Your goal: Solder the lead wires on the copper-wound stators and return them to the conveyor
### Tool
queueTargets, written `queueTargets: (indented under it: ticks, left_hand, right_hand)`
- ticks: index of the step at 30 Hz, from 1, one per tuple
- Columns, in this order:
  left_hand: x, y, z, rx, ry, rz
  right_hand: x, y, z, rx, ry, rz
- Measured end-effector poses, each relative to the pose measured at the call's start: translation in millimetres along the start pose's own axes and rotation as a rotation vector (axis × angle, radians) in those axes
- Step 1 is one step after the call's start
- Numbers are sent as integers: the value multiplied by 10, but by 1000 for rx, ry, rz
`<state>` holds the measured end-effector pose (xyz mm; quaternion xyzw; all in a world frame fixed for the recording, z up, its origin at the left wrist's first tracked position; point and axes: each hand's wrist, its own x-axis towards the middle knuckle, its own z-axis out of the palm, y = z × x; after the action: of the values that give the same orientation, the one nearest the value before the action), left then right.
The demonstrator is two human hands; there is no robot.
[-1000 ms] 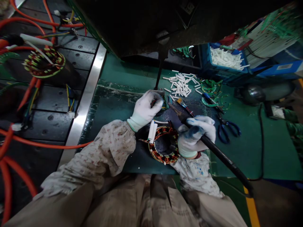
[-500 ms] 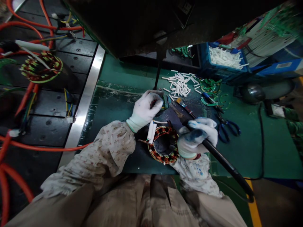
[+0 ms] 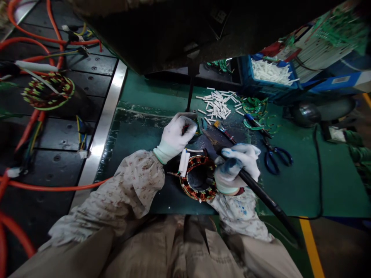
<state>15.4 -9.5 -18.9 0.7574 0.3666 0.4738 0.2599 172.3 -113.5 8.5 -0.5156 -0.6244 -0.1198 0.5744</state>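
Little has changed (only the view drifts), suggesting steady work. The white-gloved right hand (image 3: 237, 166) keeps its fingers wrapped round a long black-handled metal-tipped tool (image 3: 262, 193); the white-gloved left hand's (image 3: 177, 135) fingers curl, pinching what I cannot tell. The copper-wound ring-shaped coil (image 3: 197, 194) sits beside the right.

right fingers (image 3: 232, 165) grip black-handled tool (image 3: 262, 193)

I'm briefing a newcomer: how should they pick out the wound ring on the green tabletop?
Start at the near edge of the green tabletop, by the person's lap. There the wound ring lies just left of the right gloved hand. Unlike the wound part at far left, it has white tubes side by side at its left rim.
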Motion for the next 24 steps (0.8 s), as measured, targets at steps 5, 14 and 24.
queueTargets:
  ticks: [5,14,24]
  left_hand:
    - [2,1,-2,0,-2,-29]
    - [31,-6,-27,20,10,-43]
    - [24,-58,41,-7,28,-4]
  right_hand:
    - [-13,-76,31,-13,9,-20]
    - [219,1064,-362,-628,-35,537]
    - [574,1679,-751,-1007,-604,678]
